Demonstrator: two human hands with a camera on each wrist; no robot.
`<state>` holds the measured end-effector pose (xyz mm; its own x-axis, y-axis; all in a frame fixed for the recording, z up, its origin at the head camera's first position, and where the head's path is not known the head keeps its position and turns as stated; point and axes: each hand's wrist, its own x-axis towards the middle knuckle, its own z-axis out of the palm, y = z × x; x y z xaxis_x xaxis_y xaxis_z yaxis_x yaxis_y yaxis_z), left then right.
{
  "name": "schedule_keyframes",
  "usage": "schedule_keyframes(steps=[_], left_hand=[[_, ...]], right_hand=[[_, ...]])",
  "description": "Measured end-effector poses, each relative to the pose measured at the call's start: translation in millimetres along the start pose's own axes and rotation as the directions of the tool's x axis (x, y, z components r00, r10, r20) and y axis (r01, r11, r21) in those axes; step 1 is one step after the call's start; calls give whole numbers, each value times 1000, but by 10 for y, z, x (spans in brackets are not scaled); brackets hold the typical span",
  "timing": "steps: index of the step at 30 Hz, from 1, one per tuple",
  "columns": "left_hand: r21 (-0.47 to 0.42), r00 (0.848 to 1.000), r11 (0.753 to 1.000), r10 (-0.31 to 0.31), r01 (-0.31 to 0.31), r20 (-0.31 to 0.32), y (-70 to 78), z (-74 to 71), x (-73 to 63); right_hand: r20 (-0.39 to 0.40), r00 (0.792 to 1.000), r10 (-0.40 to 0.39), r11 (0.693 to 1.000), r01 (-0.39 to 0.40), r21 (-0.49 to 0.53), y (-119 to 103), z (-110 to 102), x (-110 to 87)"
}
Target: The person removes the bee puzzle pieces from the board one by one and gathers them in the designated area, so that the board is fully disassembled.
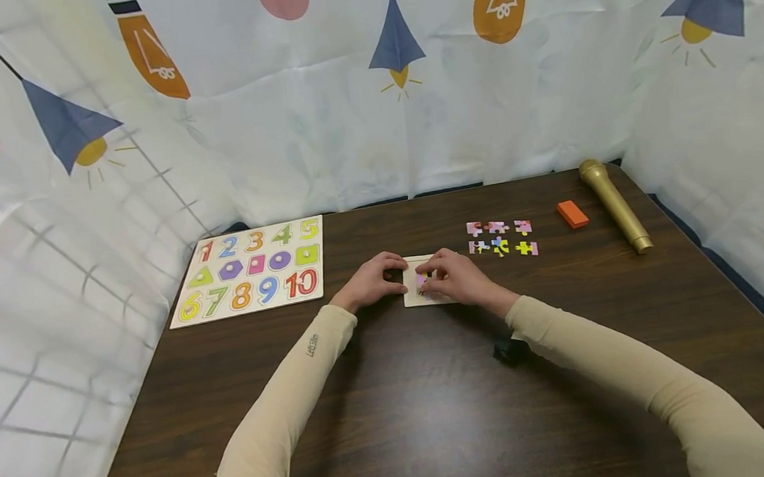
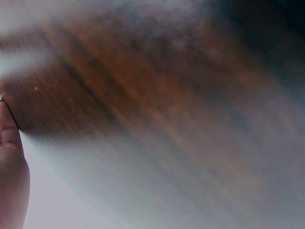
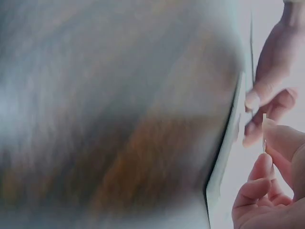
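A small pale puzzle board (image 1: 411, 296) lies flat on the table between both hands. My left hand (image 1: 373, 281) grips its left edge, thumb nearer me and fingers on the far side. In the left wrist view only part of the left hand (image 2: 12, 167) shows, at the left border. My right hand (image 1: 461, 277) is over the board and pinches a thin puzzle piece (image 3: 264, 132) between thumb and finger, seen edge-on in the right wrist view. A pink and yellow patch shows under those fingers in the head view. The right hand hides the board's right part.
Several loose jigsaw pieces (image 1: 500, 246) lie in two rows right of the board. Beyond them are an orange block (image 1: 572, 214) and a gold microphone (image 1: 615, 205). A number and shape board (image 1: 256, 267) lies at left. A small black object (image 1: 510, 352) sits by the right sleeve.
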<state>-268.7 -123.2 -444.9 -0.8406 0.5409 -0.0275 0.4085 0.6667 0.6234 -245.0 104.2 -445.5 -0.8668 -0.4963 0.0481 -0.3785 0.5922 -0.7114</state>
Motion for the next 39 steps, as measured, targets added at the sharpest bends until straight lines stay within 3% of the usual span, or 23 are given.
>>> schedule_keyframes(steps=[13, 21, 30, 39], left_hand=[[-12, 1000, 1000, -15, 15, 3, -1, 28, -8], [-2, 1000, 1000, -4, 4, 7, -5, 5, -11], [-12, 1000, 1000, -20, 20, 7, -6, -5, -11], [9, 1000, 1000, -17, 16, 11, -9, -2, -11]], right_hand=[[-76, 983, 168, 982, -174, -76, 411, -445, -291], [-77, 982, 174, 975, -183, -129, 605, -542, -408], [-73, 991, 115, 982, -124, -140, 614, -544, -392], [-54, 993, 109, 982, -116, -149, 596, -550, -378]])
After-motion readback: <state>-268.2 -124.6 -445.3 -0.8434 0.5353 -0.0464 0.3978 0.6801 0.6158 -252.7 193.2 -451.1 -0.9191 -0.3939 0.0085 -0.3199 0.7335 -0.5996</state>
